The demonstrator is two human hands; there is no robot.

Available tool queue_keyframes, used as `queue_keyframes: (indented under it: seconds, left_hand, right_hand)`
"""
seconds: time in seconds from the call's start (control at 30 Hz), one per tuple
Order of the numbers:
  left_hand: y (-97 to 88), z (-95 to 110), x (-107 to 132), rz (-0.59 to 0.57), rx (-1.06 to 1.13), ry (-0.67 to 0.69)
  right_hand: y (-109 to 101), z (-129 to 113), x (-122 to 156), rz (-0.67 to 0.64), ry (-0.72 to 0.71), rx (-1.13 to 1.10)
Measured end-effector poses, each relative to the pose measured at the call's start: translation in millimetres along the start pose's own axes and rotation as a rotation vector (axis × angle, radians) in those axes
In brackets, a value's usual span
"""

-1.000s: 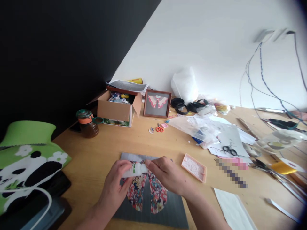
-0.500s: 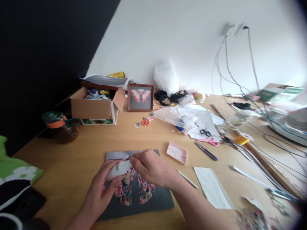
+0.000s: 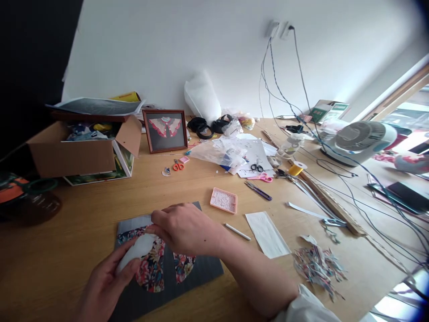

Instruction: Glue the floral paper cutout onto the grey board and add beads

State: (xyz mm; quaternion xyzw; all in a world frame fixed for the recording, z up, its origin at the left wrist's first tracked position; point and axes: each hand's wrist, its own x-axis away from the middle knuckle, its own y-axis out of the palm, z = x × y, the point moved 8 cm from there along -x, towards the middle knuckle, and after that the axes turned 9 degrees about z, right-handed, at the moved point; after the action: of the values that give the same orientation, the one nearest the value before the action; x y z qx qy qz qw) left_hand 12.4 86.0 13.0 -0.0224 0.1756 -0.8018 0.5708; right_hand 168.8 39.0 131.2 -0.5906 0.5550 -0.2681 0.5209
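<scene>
White wall (image 3: 134,58): fills most of the upper frame. Wooden table (image 3: 187,188): spans middle and lower frame. Cardboard box (image 3: 73,156): left side, flaps open. Dark grey sheet (image 3: 205,270): flat on the table, lower frame left of centre, beneath the 2 hands. White fan (image 3: 360,136): right side, tilted back.

Right hand (image 3: 184,226): lower centre, forearm coming from the lower right. Fingers bent at the upper end of the white bottle (image 3: 137,251); tips partly hidden, cannot tell whether they are clamped on it. Left hand (image 3: 112,270): lower left, fingers and thumb clamped around the bottle, thumb on the near side.

Floral fabric (image 3: 152,273): on the grey sheet, 2 lower parts showing with a gap between; partly covered by the hands. Framed picture (image 3: 166,129): standing, upper frame left of centre. Heap of scraps (image 3: 320,266): lower right.

Bottle position: lower frame left of centre, tilted, in front of the floral fabric, upper end toward the right hand.

Pink tray (image 3: 223,210): near centre, holds small white granules (image 3: 224,199). White stick (image 3: 237,231): just below the tray. Orange-handled scissors (image 3: 178,166): below the framed picture.
</scene>
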Motion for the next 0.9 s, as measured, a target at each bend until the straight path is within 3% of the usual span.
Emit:
queue_keyframes:
  seconds: [0.1,0.2,0.5,0.63,0.8,0.9]
  left_hand:
    - [-8.3,1,0,0.118,-0.111,0.084]
    - [-14.7,16,0,0.212,-0.193,0.244]
    - [-11.4,48,3,0.238,-0.294,0.542]
    - [-9.3,48,6,0.236,-0.323,0.575]
    - [-6.5,45,6,0.198,-0.272,0.499]
    - [-8.3,51,9,0.226,-0.323,0.553]
  right_hand:
    - [13,8,-4,0.034,0.1,0.009]
    - [24,11,-7,0.078,0.167,-0.011]
    - [22,3,-3,0.033,0.171,-0.165]
    - [28,11,-3,0.01,0.241,-0.267]
    - [32,13,-3,0.028,0.216,-0.276]
    - [37,17,-3,0.054,0.243,-0.327]
